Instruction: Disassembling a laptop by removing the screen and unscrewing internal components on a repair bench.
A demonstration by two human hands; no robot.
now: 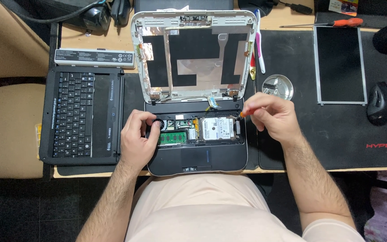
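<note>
A small opened laptop [198, 159] lies before me with its keyboard removed, exposing a green memory board [173, 138] and a silver hard drive [218, 129]. Its lid shell [193, 54] stands open with the screen taken out. My left hand [139, 139] rests on the left side of the base, fingers curled at the edge of the open bay. My right hand [272, 116] pinches a small orange-tipped screwdriver [242, 114], its tip at the upper right corner of the hard drive.
A detached black keyboard panel [81, 116] lies at left, with a grey battery bar [96, 57] above it. A round metal dish [277, 86], a bare screen panel [340, 65], a black mouse [380, 103], an orange-handled screwdriver [332, 23] and a dark desk mat [332, 143] sit at right.
</note>
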